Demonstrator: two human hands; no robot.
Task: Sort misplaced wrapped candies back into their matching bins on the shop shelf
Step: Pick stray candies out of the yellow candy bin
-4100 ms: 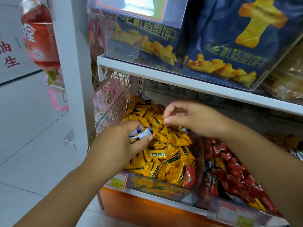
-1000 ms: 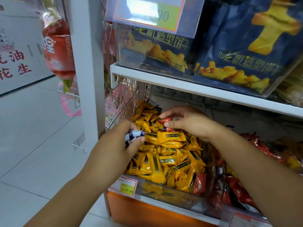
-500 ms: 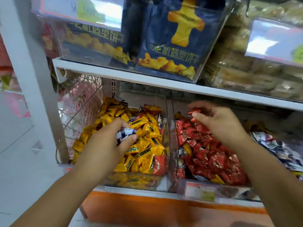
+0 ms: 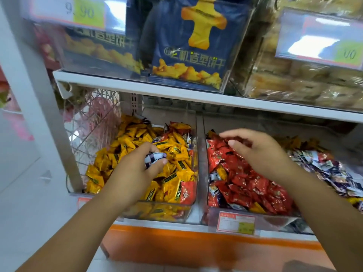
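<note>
Grip check: the left hand point(image 4: 137, 171) clenches white-and-blue candies point(image 4: 154, 158) over the yellow bin point(image 4: 197, 134) — they belong in the matching pile point(image 4: 330, 169) far right. Meanwhile the right hand point(image 4: 255, 154) hangs released above the red bin point(image 4: 275, 216) — lift clear, don't scatter.

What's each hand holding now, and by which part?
Left hand pinches blue-white candies between thumb and fingers, wrapper ends sticking out. Right hand, over the red candies: cannot tell.
</note>
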